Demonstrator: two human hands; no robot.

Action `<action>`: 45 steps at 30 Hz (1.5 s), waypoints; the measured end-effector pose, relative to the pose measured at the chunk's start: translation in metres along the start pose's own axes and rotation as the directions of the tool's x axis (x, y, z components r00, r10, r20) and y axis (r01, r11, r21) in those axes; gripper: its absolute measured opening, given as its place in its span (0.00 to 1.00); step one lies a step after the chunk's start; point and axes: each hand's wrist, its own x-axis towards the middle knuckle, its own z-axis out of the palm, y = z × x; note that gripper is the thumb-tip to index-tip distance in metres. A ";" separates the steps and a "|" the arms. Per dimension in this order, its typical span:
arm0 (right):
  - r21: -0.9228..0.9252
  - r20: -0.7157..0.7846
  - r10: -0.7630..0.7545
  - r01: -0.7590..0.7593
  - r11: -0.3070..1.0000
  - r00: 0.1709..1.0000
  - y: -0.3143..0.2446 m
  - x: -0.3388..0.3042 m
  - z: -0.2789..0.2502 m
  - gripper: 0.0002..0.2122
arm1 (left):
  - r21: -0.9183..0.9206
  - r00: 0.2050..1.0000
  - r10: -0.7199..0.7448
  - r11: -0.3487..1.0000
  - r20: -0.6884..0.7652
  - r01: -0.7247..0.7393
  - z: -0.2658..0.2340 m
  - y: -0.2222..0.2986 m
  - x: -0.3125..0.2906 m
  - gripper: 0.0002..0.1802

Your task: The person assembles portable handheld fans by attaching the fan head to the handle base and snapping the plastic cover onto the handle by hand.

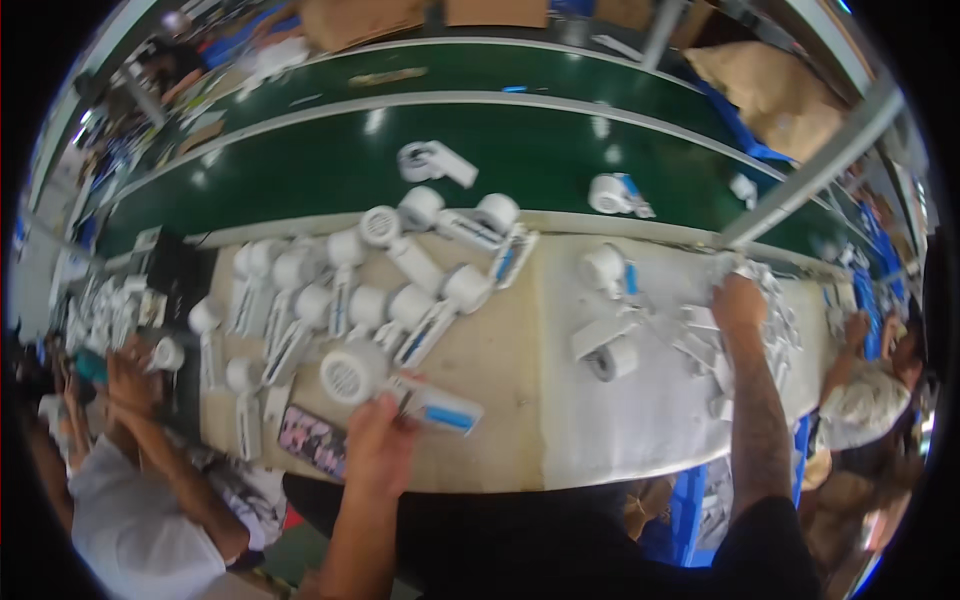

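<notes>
My left hand (382, 445) is closed round the handle of a white hand-held fan (352, 373) near the table's front edge. Its round grilled head points left, and a blue strip shows in the open handle, to the right of my fingers. Over at the right, my right hand (740, 303) reaches into a pile of white plastic parts (785, 320). Its fingers are curled down among the parts and mostly hidden, so I cannot see whether they grip one. Between the hands, an opened white fan unit (612, 355) lies on the pale mat.
Several similar white fans (410, 260) crowd the table's left half. A phone (312, 440) lies at the front edge. Beyond runs a green conveyor belt (530, 150) carrying more units. A metal post (815, 165) slants up at the right. Co-workers sit either side, one's arm (165, 455) at left.
</notes>
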 end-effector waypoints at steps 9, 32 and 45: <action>0.915 -0.268 -0.666 0.401 0.051 0.696 -0.101 -0.149 -0.134 0.06 | -0.082 0.998 0.061 0.995 0.007 -0.060 0.030 0.015 0.004 0.18; 0.980 -0.194 -0.824 0.152 -0.132 0.532 -0.176 -0.212 -0.153 0.07 | 0.158 0.948 0.312 0.935 0.058 -0.318 0.055 0.015 -0.040 0.29; 0.882 -0.452 -0.766 0.361 -0.304 0.458 -0.202 -0.224 -0.151 0.12 | 0.074 0.935 0.342 0.934 0.096 -0.349 0.043 0.039 -0.044 0.25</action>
